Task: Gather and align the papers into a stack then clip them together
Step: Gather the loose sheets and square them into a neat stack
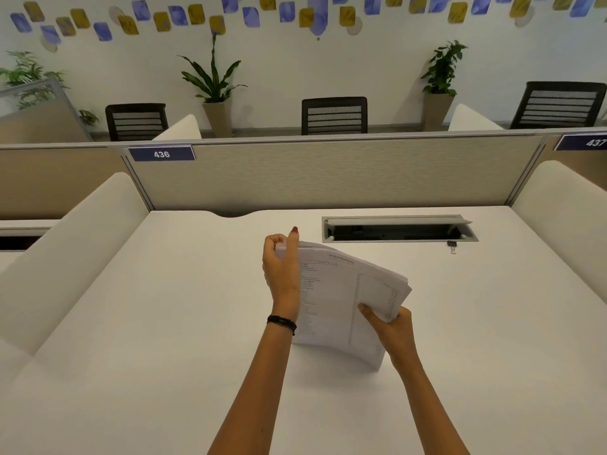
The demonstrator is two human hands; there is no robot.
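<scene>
White papers (pixel 341 297) stand on edge mid-desk (pixel 164 323), likely for squaring. Left hand (pixel 281 274), at 9 o'clock, and right hand (pixel 392 326), at 4, each keep a closed grip on them. Clip (pixel 452 246) waits at 2 o'clock.

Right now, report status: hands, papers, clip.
Both hands, left and right, gripping paper stack, stood on desk. Binder clip untouched by cable tray. Nothing obstructing.

Papers (pixel 341 297) – matt white printed sheets; desk (pixel 164 323) smooth matt white; binder clip (pixel 452 245) – black, metal handles.
</scene>
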